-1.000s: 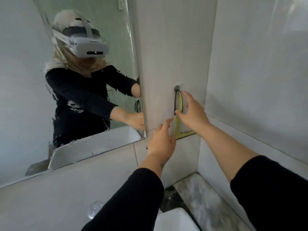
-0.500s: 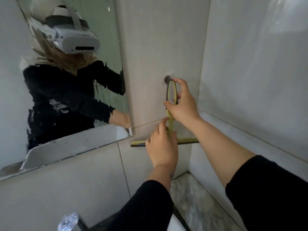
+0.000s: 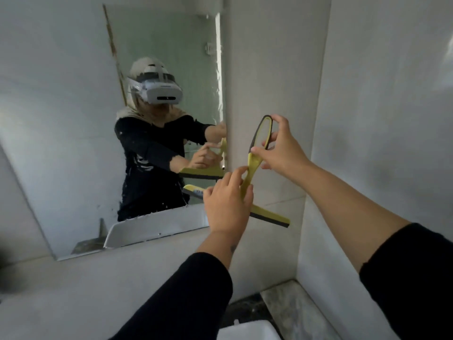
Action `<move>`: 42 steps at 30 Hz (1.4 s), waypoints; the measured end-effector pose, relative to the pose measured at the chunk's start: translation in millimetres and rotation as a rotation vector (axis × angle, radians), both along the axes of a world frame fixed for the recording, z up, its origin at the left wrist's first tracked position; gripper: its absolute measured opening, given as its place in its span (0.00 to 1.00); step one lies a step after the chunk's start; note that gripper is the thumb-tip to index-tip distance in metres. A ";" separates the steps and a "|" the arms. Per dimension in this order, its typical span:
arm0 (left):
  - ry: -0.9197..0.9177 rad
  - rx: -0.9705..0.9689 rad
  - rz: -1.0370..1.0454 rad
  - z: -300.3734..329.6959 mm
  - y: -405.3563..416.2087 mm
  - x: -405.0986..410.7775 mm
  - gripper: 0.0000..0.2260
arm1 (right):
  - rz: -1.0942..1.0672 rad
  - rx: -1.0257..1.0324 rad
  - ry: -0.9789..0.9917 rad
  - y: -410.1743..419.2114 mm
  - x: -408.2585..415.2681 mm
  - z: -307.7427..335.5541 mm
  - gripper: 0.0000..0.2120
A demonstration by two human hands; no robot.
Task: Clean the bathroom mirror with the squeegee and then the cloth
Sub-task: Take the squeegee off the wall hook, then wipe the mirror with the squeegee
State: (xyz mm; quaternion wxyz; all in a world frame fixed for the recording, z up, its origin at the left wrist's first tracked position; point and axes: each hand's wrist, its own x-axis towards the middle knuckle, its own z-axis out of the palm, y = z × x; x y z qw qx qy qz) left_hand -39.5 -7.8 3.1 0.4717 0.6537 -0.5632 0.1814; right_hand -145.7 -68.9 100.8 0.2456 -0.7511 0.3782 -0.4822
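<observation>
Loose two-handed hold on the squeegee [image 3: 252,168] here, mid-frame, just right of the mirror's edge. Left to right then:

Mirror [image 3: 73,143] filling the left and upper-left of the frame, smeared and speckled, with a rusty streak running down near its upper part. Reflected in it: headset, dark sleeves, both hands and the yellow blade, plus the white basin rim along the bottom edge of the glass.

Left hand [image 3: 226,207] in the centre, back of the hand to the camera, fingers loosely spread, fingertips [image 3: 241,171] resting against the lower handle just above the blade. More touching than gripping; hard to say whether the thumb closes round it.

Yellow handle rising up and to the right, dark-rimmed loop at the top. Blade slanting down to the right, black rubber strip along its lower edge, partly hidden behind the left hand.

Right hand [image 3: 282,149] pinching the loop between thumb and fingers, centre-right.

White tiled wall [image 3: 380,119] on the right, marbled counter corner [image 3: 294,305] at lower right, bit of white sink [image 3: 247,331] at bottom centre.
</observation>
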 end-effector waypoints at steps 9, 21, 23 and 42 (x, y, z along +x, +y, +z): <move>-0.023 -0.075 0.113 83.4 67.1 74.1 0.16 | -0.260 -0.790 0.716 68.2 43.0 73.7 0.45; -0.224 -0.166 0.303 148.3 142.2 161.2 0.16 | -0.116 -1.336 0.664 117.8 137.5 137.3 0.14; -0.239 -0.183 0.315 154.3 151.0 172.6 0.16 | -0.080 -1.344 0.663 120.7 151.1 146.6 0.13; -0.090 -0.331 0.481 192.1 140.4 269.3 0.23 | -0.313 -1.230 0.259 125.5 239.2 283.5 0.19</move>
